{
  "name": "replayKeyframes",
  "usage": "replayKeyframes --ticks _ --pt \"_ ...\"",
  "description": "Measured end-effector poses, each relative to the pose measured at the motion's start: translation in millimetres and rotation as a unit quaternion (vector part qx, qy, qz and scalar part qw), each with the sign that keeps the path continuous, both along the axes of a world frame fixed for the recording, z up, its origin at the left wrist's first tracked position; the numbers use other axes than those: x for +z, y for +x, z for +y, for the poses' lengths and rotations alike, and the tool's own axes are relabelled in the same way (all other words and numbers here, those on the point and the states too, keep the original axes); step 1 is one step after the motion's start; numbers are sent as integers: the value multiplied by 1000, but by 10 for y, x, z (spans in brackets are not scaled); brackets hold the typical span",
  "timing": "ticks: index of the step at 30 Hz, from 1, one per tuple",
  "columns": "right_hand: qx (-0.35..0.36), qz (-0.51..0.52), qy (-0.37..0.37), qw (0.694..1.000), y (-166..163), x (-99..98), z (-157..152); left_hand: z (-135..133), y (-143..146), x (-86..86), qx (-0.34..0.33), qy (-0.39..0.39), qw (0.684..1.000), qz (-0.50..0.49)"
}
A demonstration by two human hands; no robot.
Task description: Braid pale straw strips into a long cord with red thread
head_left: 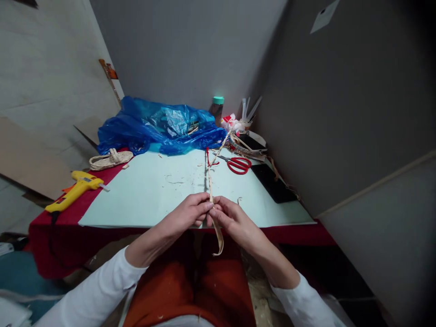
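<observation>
A long tan straw strip (pixel 210 181) runs from the pile at the back of the table down to my hands, and its loose end hangs curled below them over my lap. My left hand (pixel 189 212) and my right hand (pixel 232 219) meet at the near edge of the pale green sheet (pixel 150 190). Both pinch the strip between thumb and fingers, fingertips touching each other.
Red scissors (pixel 239 164) lie on the sheet's far right, a black phone (pixel 274 182) beside them. A blue plastic bag (pixel 160 125) fills the back, with a bottle (pixel 217 108) and straw scraps (pixel 238 129). A yellow glue gun (pixel 75 190) and a woven straw piece (pixel 109 159) sit at left.
</observation>
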State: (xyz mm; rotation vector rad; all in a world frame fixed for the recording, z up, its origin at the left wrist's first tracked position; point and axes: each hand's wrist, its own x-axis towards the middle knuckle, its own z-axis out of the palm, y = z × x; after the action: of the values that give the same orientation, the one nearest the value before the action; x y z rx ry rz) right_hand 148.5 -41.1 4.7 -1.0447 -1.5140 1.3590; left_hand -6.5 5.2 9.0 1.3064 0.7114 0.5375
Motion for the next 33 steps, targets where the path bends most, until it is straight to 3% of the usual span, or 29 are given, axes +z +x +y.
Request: replayKeyframes --ticks 5,13,17,22,24,29,31,33 --pt "-39 -183 74 980 2 83 -87 -7 -41 48 18 52 996 75" --pt "-105 -407 103 902 -6 161 -135 -45 -58 5 104 29 989 103" --pt "-129 -462 126 868 10 182 -153 -90 -23 39 129 56 984 107" --pt "-170 -471 208 840 -116 164 -266 -144 13 33 165 31 984 65" --pt "-190 -494 271 804 -193 108 -316 -153 2 14 170 13 985 33" --pt "-206 -559 432 677 -328 -105 -378 -167 -44 -30 158 -46 986 -32" --pt "-191 -583 452 647 -362 -183 -376 -176 -52 -27 155 -68 984 -49" --pt "-177 -600 449 638 -392 -234 -374 -184 -55 -13 156 -77 983 -52"
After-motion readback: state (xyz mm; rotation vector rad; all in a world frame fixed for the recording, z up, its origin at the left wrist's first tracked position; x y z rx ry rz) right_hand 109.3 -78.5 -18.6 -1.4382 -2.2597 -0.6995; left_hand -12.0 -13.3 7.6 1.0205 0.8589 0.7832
